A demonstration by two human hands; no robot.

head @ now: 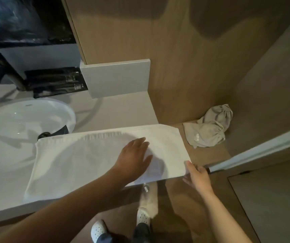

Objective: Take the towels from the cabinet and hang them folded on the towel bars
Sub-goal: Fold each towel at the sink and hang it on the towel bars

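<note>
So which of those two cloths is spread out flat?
The white towel on the counter by the sink, under the left hand. The beige cloth lies crumpled in the corner.

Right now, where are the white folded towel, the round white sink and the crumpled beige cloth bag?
white folded towel (88, 155): head view, flat top, left half.
round white sink (18, 118): head view, bare inner bowl wall.
crumpled beige cloth bag (209, 132): head view, its bunched middle.
</note>
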